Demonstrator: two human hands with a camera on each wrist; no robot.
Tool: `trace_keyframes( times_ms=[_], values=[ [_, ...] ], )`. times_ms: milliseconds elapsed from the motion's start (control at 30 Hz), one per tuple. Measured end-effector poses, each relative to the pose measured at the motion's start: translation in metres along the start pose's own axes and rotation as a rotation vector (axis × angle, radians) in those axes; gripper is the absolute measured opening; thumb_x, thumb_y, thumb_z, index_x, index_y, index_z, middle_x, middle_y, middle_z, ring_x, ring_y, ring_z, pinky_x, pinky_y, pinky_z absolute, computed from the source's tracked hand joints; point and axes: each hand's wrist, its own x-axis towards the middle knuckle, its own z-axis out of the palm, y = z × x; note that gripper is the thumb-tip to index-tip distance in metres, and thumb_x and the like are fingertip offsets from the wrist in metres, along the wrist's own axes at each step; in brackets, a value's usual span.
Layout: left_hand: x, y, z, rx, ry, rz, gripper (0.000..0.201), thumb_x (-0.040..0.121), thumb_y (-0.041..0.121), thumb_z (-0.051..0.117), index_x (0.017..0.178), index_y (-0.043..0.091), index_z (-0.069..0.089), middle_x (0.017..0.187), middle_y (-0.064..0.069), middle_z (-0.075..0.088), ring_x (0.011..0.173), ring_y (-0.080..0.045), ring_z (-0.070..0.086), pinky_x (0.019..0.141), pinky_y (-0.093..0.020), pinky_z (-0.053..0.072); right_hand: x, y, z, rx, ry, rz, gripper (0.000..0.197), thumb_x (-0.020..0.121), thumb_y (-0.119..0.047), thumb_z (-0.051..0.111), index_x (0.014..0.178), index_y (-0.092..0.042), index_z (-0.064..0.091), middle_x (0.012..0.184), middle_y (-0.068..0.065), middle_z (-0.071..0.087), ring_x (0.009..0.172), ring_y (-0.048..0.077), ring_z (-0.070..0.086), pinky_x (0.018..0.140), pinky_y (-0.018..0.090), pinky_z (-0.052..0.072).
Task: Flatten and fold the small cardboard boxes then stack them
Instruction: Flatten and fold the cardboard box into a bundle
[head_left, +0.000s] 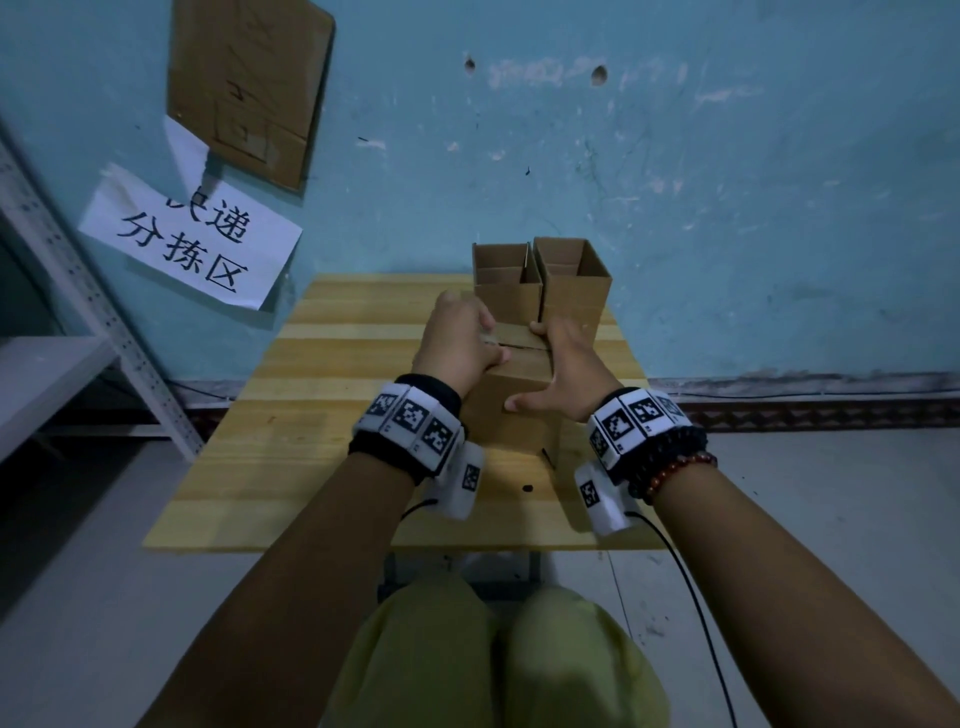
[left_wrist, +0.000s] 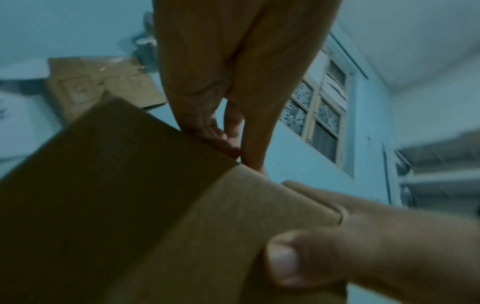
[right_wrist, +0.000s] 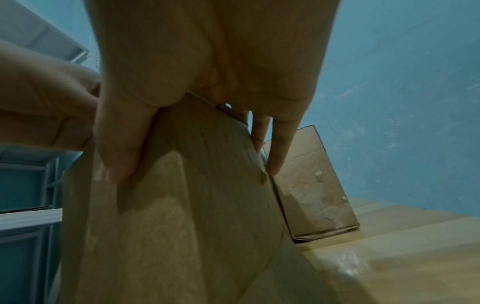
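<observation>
Worktop (head_left: 332, 415), striped wood, sits mid-frame against a scuffed blue wall (head_left: 727, 182); metal shelving at the left edge. Progress: early, no flattened stack visible. Two open boxes (head_left: 540, 280) stand upright side by side at the worktop's far edge, untouched. Near box (head_left: 519, 410), centre frame, is erect with its top flaps closed. Left hand (head_left: 457, 343) and right hand (head_left: 561, 369) each clasp its top corners, fingers curled over, probably pressing the seam; wrist views are blurred.
</observation>
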Motion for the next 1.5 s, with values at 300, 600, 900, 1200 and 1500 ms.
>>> trace_keyframes(
  times_ms=[300, 600, 900, 1200, 1500],
  values=[
    [0.003, 0.006, 0.009, 0.359, -0.065, 0.045, 0.031, 0.092, 0.03, 0.053, 0.109, 0.005, 0.057, 0.11, -0.013, 0.058, 0.103, -0.028, 0.055, 0.083, -0.034, 0.043, 0.001, -0.001, 0.0, 0.003, 0.006, -0.006, 0.096, 0.06, -0.035, 0.085, 0.136, -0.009, 0.032, 0.133, 0.007, 0.036, 0.125, 0.022, 0.037, 0.105, 0.034, 0.036],
    [0.005, -0.001, 0.009, 0.461, -0.019, 0.178, 0.021, 0.097, 0.008, 0.037, 0.114, 0.001, 0.048, 0.112, -0.018, 0.058, 0.103, -0.035, 0.057, 0.079, -0.037, 0.044, 0.0, -0.001, -0.001, -0.008, 0.011, -0.004, 0.096, 0.06, -0.036, 0.084, 0.137, -0.01, 0.032, 0.133, 0.006, 0.036, 0.125, 0.02, 0.036, 0.105, 0.033, 0.035],
    [0.0, -0.007, 0.007, 0.23, 0.065, 0.207, 0.012, 0.092, 0.01, 0.05, 0.098, 0.003, 0.058, 0.111, -0.014, 0.056, 0.099, -0.028, 0.055, 0.074, -0.025, 0.037, 0.0, -0.001, -0.001, -0.005, 0.012, 0.012, 0.096, 0.061, -0.035, 0.084, 0.136, -0.01, 0.032, 0.132, 0.007, 0.036, 0.125, 0.021, 0.036, 0.104, 0.032, 0.034],
    [-0.002, 0.001, 0.012, 0.064, -0.048, 0.045, 0.018, 0.085, 0.012, 0.061, 0.074, 0.019, 0.048, 0.09, -0.005, 0.058, 0.095, -0.024, 0.06, 0.085, -0.041, 0.05, -0.009, 0.009, 0.006, 0.008, 0.022, 0.021, 0.091, 0.06, -0.035, 0.085, 0.132, -0.009, 0.035, 0.127, 0.008, 0.038, 0.118, 0.02, 0.039, 0.095, 0.026, 0.034],
    [0.001, -0.005, 0.017, 0.167, 0.01, 0.132, 0.013, 0.091, 0.017, 0.054, 0.095, 0.006, 0.059, 0.1, -0.008, 0.054, 0.097, -0.025, 0.053, 0.081, -0.033, 0.042, -0.007, 0.005, 0.0, -0.018, 0.006, 0.02, 0.089, 0.061, -0.035, 0.084, 0.131, -0.01, 0.037, 0.125, 0.008, 0.039, 0.117, 0.02, 0.039, 0.098, 0.03, 0.035]
  ],
)
